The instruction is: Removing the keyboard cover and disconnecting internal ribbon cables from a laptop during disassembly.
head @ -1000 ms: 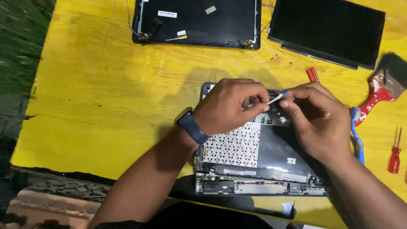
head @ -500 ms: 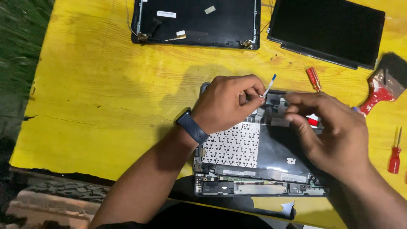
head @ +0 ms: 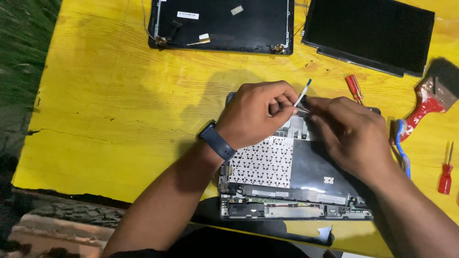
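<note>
Two hands at a thin ribbon cable over an opened laptop base, near the table's front edge.

Left hand (head: 256, 114) pinches the flat white ribbon cable (head: 302, 94), blue-tipped and standing up stiffly; right hand (head: 351, 134) has fingers curled down beside it, grip unclear. Under them: laptop base (head: 291, 191), underside of the keyboard a dimpled metal sheet, dark film alongside. Yellow wooden table (head: 119, 95), grain visible. Far edge: black lid shell (head: 220, 24), glossy screen panel (head: 370, 33). Right edge: red screwdriver (head: 445, 172), worn paintbrush (head: 430, 98), kept within reach.
</note>
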